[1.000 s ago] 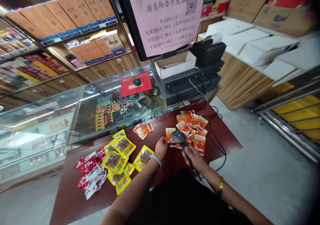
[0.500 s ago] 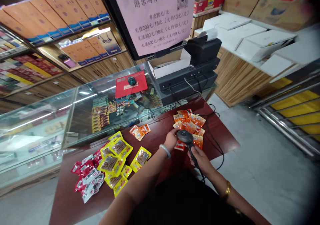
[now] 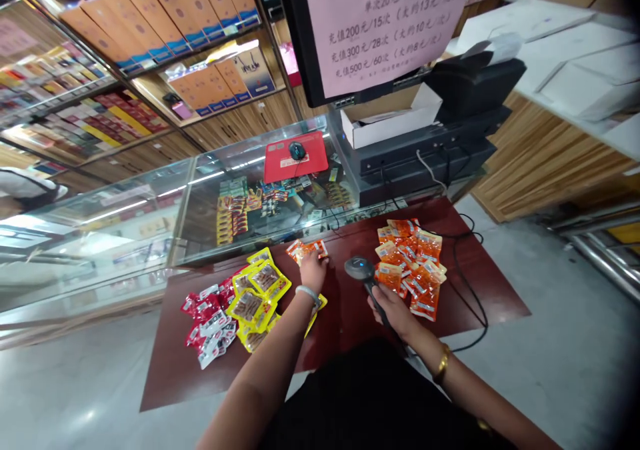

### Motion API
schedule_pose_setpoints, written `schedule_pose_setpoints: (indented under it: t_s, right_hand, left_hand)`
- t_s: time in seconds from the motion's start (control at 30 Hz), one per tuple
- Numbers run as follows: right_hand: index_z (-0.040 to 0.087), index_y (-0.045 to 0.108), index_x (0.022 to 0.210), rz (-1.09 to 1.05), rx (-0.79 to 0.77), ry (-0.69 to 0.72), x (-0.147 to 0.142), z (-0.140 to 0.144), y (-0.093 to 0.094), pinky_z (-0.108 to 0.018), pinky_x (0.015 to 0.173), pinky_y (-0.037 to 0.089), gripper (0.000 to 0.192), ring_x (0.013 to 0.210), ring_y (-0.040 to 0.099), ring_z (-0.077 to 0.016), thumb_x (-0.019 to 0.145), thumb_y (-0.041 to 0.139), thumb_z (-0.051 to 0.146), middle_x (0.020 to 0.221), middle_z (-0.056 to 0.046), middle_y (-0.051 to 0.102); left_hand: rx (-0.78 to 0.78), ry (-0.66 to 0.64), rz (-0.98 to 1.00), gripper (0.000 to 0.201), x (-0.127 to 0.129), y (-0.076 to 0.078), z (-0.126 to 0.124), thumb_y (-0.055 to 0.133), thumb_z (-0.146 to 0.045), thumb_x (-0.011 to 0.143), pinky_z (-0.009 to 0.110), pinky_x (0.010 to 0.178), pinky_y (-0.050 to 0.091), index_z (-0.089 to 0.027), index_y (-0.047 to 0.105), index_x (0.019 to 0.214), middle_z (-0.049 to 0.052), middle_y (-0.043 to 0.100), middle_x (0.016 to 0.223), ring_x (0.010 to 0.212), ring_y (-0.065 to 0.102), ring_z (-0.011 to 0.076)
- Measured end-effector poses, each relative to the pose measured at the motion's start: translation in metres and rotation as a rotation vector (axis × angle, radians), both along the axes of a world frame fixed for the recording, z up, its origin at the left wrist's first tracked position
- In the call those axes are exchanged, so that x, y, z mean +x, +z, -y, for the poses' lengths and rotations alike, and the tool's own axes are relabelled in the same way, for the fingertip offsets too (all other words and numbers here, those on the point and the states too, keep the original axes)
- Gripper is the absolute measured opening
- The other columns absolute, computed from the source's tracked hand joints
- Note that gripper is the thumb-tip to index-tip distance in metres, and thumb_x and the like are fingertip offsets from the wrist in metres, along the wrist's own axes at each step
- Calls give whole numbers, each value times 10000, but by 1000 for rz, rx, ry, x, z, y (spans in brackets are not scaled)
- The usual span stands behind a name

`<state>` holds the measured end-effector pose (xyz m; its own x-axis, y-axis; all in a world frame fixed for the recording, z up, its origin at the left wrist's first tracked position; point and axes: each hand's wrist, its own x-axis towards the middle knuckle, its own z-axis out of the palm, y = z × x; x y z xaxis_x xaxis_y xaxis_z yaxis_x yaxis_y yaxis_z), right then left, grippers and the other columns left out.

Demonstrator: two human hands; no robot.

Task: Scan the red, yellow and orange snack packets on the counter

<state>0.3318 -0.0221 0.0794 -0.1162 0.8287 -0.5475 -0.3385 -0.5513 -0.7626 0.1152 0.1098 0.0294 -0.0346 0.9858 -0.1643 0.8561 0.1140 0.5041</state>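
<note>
My right hand (image 3: 393,309) grips the handle of a black barcode scanner (image 3: 361,271), its head just left of a heap of orange snack packets (image 3: 410,263) on the dark red table (image 3: 480,290). My left hand (image 3: 314,270) rests on a small stack of orange packets (image 3: 306,251) near the table's far edge, fingers laid over them. Yellow snack packets (image 3: 260,290) lie left of that hand, and red-and-white packets (image 3: 207,320) lie further left.
A glass display counter (image 3: 150,217) runs behind the table, with a red mouse pad and mouse (image 3: 296,154) on top. A black register (image 3: 430,150) and a monitor with a pink notice (image 3: 385,23) stand at the back. The scanner's cable (image 3: 470,283) loops over the table's right side.
My left hand has left the orange heap by the scanner and moved left to the small stack of orange packets. The scanner stays in my right hand. The camera view has shifted.
</note>
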Motion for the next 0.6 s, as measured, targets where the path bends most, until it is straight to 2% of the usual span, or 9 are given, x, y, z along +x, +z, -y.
schedule_pose_setpoints:
  t_s: [0.07, 0.17, 0.27, 0.4, 0.5, 0.6]
  right_hand:
    - [212, 467, 763, 6, 13, 38, -13, -7, 0, -186, 389, 313, 518, 405, 407, -47, 744, 623, 706, 592, 80, 488]
    - [214, 470, 764, 25, 16, 83, -29, -13, 1, -189, 383, 319, 523, 403, 406, -49, 744, 609, 717, 597, 77, 498]
    - [214, 497, 810, 35, 4, 109, -41, -13, 1, -195, 377, 328, 526, 395, 404, -49, 738, 607, 723, 605, 80, 500]
    - [217, 521, 903, 46, -27, 127, -48, -8, -1, -195, 357, 309, 569, 368, 402, -53, 718, 600, 749, 585, 89, 492]
    - [217, 516, 901, 54, -45, 117, -48, -2, -3, -192, 362, 307, 568, 370, 399, -51, 717, 603, 747, 585, 89, 492]
    - [216, 505, 870, 53, -51, 109, -44, 6, -3, -188, 380, 310, 531, 387, 401, -47, 739, 608, 720, 604, 83, 500]
  left_hand:
    - [37, -15, -156, 382, -21, 3, -8, 663, -256, 812, 379, 1027, 413, -175, 642, 1185, 129, 633, 1234, 1172, 559, 270]
    - [14, -56, -290, 439, -42, 2, -20, 649, -279, 818, 387, 1031, 405, -193, 601, 1246, 131, 569, 1335, 1231, 507, 287]
    - [-34, -130, -372, 470, -49, 1, -33, 655, -312, 808, 402, 998, 420, -192, 582, 1257, 146, 566, 1326, 1225, 504, 305]
    - [-57, -210, -438, 406, -47, 4, -46, 668, -312, 778, 407, 960, 431, -148, 623, 1146, 179, 615, 1196, 1142, 559, 319]
    - [-154, -219, -407, 311, -45, 5, -48, 643, -280, 783, 385, 905, 452, -116, 649, 1047, 192, 654, 1090, 1068, 609, 306]
    - [-314, -191, -180, 205, -44, -3, -39, 634, -278, 797, 321, 806, 471, -140, 673, 944, 138, 702, 950, 915, 659, 245]
